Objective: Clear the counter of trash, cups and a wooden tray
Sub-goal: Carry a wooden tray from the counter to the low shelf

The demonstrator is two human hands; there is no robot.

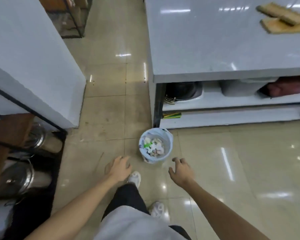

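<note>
A glossy beige tiled floor (215, 161) runs between a white counter (223, 49) on the right and a white cabinet block (24, 58) on the left. On the floor, near the counter's lower left corner, stands a small waste bin (170, 144) lined with a pale bag and filled with crumpled paper trash (154, 146), among it a green scrap. Far back on the counter top, near the right edge of view, lies the wooden tray (284, 27), with a slatted wooden piece (279, 13) lying partly across it. Both of the person's arms reach down and forward over the floor: the left hand (119, 168) hangs to the left of the bin, fingers loosely curled and holding nothing; the right hand (181, 170) hangs just right of the bin, fingers spread and bent, also holding nothing. Neither hand touches the bin. Below the left hand a white shoe (134, 178) shows, and a second one (158, 209) nearer. Under the counter top an open shelf (232, 101) holds a dark pan (182, 90) and a pale container (237, 88). At the left, metal lidded pots (19, 177) sit in a black-framed rack
</note>
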